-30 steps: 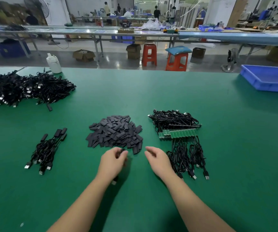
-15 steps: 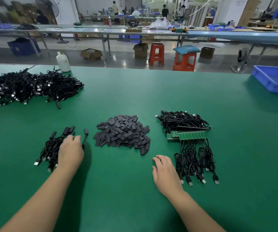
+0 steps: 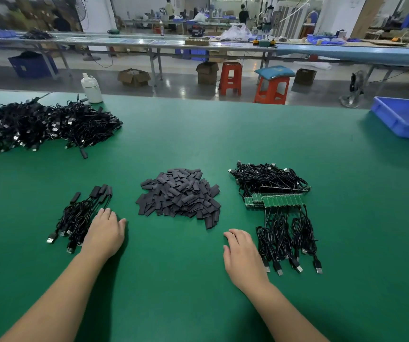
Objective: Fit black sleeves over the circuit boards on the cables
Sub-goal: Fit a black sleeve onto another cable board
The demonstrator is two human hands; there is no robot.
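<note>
A heap of flat black sleeves (image 3: pixel 180 195) lies in the middle of the green table. Right of it sit bundled black cables (image 3: pixel 282 233) with a row of bare green circuit boards (image 3: pixel 276 199). On the left lies a small bunch of sleeved cables (image 3: pixel 81 214). My left hand (image 3: pixel 105 233) rests beside that bunch, fingers relaxed, its fingertips at the cables' edge and holding nothing. My right hand (image 3: pixel 241 250) lies flat on the table just left of the unsleeved cables, fingers spread and empty.
A large pile of black cables (image 3: pixel 40 125) covers the far left of the table (image 3: pixel 223 134), with a white bottle (image 3: pixel 91 88) behind it. A blue bin (image 3: pixel 405 118) stands at the far right. Stools and another bench lie beyond the table's far edge.
My left hand carried a sleeved cable from the centre to the left bunch and let it go there. My right hand drew back slightly and flattened on the table.
</note>
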